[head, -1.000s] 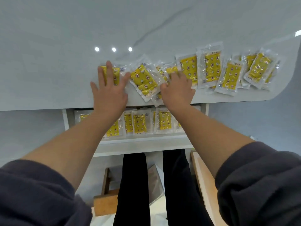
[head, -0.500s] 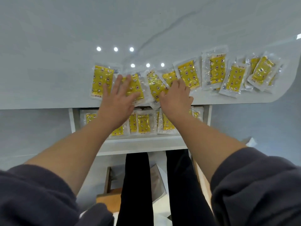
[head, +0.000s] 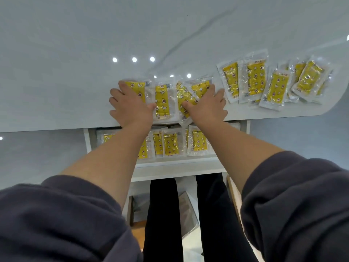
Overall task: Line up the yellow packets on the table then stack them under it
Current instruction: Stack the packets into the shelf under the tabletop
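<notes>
**Hands flat on packet row at table edge**

Left hand [head: 130, 106] lies flat, fingers spread, pressing the leftmost yellow packet [head: 137, 88]. Right hand [head: 206, 107] lies flat too, fingers extended over 2 overlapping packets [head: 201, 87], gripping nothing. Below, on the shelf [head: 179, 165] under the table [head: 75, 63], stacked packets [head: 171, 144] lie side by side. 1 upright packet [head: 162, 101] sits between the hands. Farther right, a loose group [head: 255, 80] overlaps on the tabletop.

Both hands flat on yellow packets [head: 162, 100] near worktop [head: 75, 72] front edge: left hand [head: 130, 105], right hand [head: 206, 105]. More packets [head: 198, 142] on shelf [head: 177, 165] below.
</notes>
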Tool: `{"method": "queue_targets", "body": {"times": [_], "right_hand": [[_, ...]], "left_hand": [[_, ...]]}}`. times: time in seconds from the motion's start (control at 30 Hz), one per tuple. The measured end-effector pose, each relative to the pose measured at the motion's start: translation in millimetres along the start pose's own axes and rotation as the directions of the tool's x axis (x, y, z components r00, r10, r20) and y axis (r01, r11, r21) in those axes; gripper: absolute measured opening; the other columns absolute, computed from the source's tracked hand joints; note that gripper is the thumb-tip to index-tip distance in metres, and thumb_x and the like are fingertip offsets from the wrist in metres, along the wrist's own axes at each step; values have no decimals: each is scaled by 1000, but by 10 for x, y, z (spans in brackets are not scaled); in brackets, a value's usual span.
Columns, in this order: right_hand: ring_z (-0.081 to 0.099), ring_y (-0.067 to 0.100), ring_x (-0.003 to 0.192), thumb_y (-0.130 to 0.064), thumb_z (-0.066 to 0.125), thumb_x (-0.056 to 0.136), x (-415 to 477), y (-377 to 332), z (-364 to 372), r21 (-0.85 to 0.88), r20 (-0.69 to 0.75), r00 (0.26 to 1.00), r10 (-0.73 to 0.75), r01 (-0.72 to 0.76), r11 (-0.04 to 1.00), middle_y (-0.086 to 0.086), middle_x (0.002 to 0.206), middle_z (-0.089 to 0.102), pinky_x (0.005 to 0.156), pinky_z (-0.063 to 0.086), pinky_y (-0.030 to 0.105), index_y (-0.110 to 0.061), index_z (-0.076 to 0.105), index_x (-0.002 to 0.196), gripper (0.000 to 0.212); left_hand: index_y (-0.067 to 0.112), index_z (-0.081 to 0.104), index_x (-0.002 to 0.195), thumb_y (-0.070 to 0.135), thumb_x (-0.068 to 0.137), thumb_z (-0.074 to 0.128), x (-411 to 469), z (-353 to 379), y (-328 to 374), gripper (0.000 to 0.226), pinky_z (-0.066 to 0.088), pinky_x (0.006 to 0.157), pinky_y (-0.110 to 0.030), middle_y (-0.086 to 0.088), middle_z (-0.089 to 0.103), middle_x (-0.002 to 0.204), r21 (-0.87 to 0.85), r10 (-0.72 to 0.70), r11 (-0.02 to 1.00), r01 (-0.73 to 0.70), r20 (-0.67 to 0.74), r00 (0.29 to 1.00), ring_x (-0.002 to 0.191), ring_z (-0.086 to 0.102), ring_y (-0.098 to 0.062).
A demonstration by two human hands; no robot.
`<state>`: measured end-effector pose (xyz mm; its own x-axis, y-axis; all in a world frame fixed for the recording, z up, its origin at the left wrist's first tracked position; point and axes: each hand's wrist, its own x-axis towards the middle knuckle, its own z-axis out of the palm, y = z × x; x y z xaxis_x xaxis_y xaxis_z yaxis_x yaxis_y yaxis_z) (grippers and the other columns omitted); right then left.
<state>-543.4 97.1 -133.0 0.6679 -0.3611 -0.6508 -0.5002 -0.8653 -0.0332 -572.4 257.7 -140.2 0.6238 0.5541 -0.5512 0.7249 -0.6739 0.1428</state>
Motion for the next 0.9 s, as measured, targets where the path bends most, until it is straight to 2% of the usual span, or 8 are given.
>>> {"method": "queue_targets", "body": {"times": [0.1,0.23,0.33,0.43,0.53,0.67,0.8,0.9], "right_hand": [[37,33,129,-50,75,75,-21,-60,19,22,-93,996,8,-6,1000,13,144,30,101,35,47,-18,20,147,96],[41,29,128,-47,80,71,17,-105,-22,79,-58,995,86,-82,994,10,139,40,101,33,45,-15,31,139,89],[47,26,124,-46,80,70,63,-103,-20,143,18,995,94,-96,985,5,133,48,100,36,43,-15,37,133,83],[60,21,96,-42,81,71,100,-58,-42,268,127,991,40,-73,961,2,104,56,67,47,28,-15,48,112,59],[57,14,78,-37,80,74,83,22,-80,330,127,988,-85,38,943,-4,88,56,54,39,22,-16,55,103,43],[62,14,88,-26,74,82,49,165,-73,487,109,963,-246,164,858,-3,100,63,66,49,22,-16,57,110,34],[62,17,94,-17,68,87,100,300,-140,639,175,954,-243,77,766,4,112,62,75,55,29,-16,52,115,33],[61,15,95,-18,72,83,177,347,-174,644,216,950,-227,36,764,2,115,60,74,54,27,-17,47,122,46]], "left_hand": [[10,21,143,47,70,81,32,-34,39,101,38,98,-45,-13,32,140,-57,-61,996,65,63,996,129,36,-30],[9,22,143,58,67,78,-55,-3,136,107,45,89,-44,-11,29,140,-60,-88,994,92,66,994,126,33,-29],[11,18,145,51,69,80,-91,45,182,106,44,89,-44,-12,30,140,-91,-101,990,108,80,992,126,37,-29],[15,20,144,46,69,82,-42,53,169,102,43,92,-45,-12,38,136,-156,-82,983,96,97,992,122,46,-30],[14,28,138,48,72,78,-25,47,134,90,41,92,-44,-10,42,132,-97,5,995,2,69,998,121,47,-29],[14,27,140,55,73,73,-52,30,93,91,42,90,-45,-11,30,142,90,189,978,-186,-28,982,125,36,-32],[22,11,151,60,81,61,15,-35,62,93,41,94,-53,-6,9,158,217,396,890,-402,72,915,134,24,-38],[26,8,150,44,80,71,125,-167,70,96,45,87,-50,-7,10,156,268,472,817,-511,199,859,130,26,-41]]}}
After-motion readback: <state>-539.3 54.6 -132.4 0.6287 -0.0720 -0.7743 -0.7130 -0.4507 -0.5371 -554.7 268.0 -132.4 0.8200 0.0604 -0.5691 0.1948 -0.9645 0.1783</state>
